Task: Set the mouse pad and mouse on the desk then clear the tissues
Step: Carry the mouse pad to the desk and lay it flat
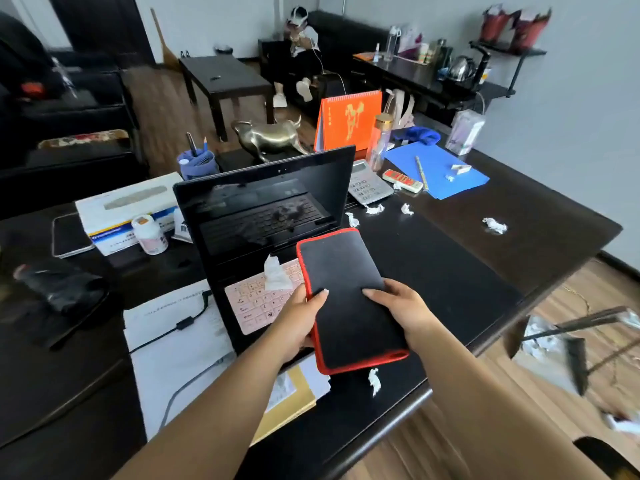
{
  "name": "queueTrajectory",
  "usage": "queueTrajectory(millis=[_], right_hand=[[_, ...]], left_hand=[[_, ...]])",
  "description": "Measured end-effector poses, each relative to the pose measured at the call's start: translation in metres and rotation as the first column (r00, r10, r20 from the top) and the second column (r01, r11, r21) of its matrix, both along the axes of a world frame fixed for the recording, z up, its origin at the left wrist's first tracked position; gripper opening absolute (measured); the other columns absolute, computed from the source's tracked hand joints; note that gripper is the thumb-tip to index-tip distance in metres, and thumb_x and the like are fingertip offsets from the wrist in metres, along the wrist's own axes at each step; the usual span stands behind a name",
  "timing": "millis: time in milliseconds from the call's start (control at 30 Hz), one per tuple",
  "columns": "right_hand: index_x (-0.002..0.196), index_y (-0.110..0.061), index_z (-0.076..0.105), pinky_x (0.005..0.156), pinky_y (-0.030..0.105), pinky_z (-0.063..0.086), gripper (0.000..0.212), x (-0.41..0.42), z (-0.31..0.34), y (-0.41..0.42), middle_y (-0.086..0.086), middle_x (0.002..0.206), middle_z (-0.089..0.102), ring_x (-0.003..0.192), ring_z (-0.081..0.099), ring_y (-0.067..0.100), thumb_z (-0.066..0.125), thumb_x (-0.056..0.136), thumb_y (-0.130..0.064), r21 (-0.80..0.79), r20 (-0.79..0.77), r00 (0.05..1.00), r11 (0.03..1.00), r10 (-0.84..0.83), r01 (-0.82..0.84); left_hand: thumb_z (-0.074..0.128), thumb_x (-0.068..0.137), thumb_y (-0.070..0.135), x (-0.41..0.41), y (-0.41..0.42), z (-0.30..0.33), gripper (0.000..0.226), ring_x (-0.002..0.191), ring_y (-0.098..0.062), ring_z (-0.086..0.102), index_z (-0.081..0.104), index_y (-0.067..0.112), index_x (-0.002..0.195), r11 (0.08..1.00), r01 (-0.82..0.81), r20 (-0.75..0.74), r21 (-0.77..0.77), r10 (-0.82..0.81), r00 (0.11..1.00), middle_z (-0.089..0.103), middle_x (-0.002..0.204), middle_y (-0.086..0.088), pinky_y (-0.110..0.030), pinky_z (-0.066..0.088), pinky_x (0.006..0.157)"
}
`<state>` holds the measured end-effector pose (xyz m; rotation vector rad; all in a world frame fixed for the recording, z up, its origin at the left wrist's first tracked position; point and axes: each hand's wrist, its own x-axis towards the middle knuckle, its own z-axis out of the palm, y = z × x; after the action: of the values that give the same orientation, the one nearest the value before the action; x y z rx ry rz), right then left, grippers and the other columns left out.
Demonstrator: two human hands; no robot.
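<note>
Above desk (pixel 450 278), mouse pad (pixel 346 292) between hands

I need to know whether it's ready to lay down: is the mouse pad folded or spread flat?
Folded. The mouse pad is doubled over, its red edging stacked along the near edge, gripped by the left hand and right hand.

Both forearms are bare, no sleeves, watch or rings showing; the fingers (pixel 320 295) have pale nails.
</note>
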<state>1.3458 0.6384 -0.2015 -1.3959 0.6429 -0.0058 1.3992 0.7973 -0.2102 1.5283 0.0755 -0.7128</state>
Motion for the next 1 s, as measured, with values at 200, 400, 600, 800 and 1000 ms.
queueTrajectory(millis=[200,400,600,800,1000], right_hand=[[0.103,-0.01,0.065,0.069,0.028,0.053,0.021,0.022,-0.003,-0.033,0.007,0.093,0.07,0.081,0.067,0.022,0.065,0.082,-0.006,-0.02,-0.03,0.999,1.0,0.016,-0.017],[0.089,-0.022,0.062,0.065,0.025,0.049,0.017,0.041,-0.019,-0.084,-0.004,0.086,0.067,0.08,0.064,0.014,0.071,0.079,-0.031,-0.123,-0.081,0.996,0.992,0.023,-0.033],[0.101,-0.014,0.065,0.075,0.03,0.052,0.029,0.06,-0.053,-0.178,0.002,0.093,0.07,0.086,0.065,0.019,0.072,0.078,-0.03,-0.213,-0.16,0.98,0.965,0.117,-0.15],[0.083,-0.022,0.063,0.079,0.033,0.052,0.017,0.086,-0.079,-0.271,-0.005,0.084,0.065,0.083,0.062,0.015,0.071,0.078,-0.036,-0.255,-0.292,0.915,0.899,0.28,-0.356],[0.1,-0.012,0.058,0.053,0.024,0.041,0.038,0.111,-0.093,-0.282,-0.004,0.081,0.058,0.07,0.053,0.01,0.056,0.086,-0.048,-0.42,-0.401,0.809,0.698,0.43,-0.58]], left_hand=[[0.051,0.09,0.033,0.021,-0.031,-0.011,0.01,0.104,-0.022,0.062,0.053,0.035,0.101,0.993,0.014,0.032,0.12,-0.018,0.999,0.063,0.116,0.002,-0.049,0.052,0.092],[0.047,0.094,0.031,0.023,-0.087,-0.023,0.029,0.103,-0.02,0.06,0.045,0.031,0.123,0.992,-0.028,-0.026,0.127,0.031,0.999,0.059,0.114,0.003,-0.043,0.055,0.085],[0.043,0.095,0.03,0.024,-0.182,-0.046,0.02,0.1,-0.019,0.06,0.042,0.037,0.114,0.98,-0.106,-0.068,0.168,0.119,0.991,0.057,0.112,0.004,-0.042,0.057,0.074],[0.047,0.094,0.023,0.023,-0.278,-0.065,0.03,0.109,-0.024,0.06,0.052,0.015,0.122,0.92,-0.252,-0.022,0.299,0.27,0.963,0.062,0.121,-0.008,-0.042,0.049,0.097],[0.047,0.094,0.023,0.042,-0.3,-0.074,0.033,0.114,-0.026,0.056,0.05,0.008,0.123,0.806,-0.328,0.029,0.492,0.362,0.932,0.059,0.124,-0.011,-0.028,0.042,0.093]])
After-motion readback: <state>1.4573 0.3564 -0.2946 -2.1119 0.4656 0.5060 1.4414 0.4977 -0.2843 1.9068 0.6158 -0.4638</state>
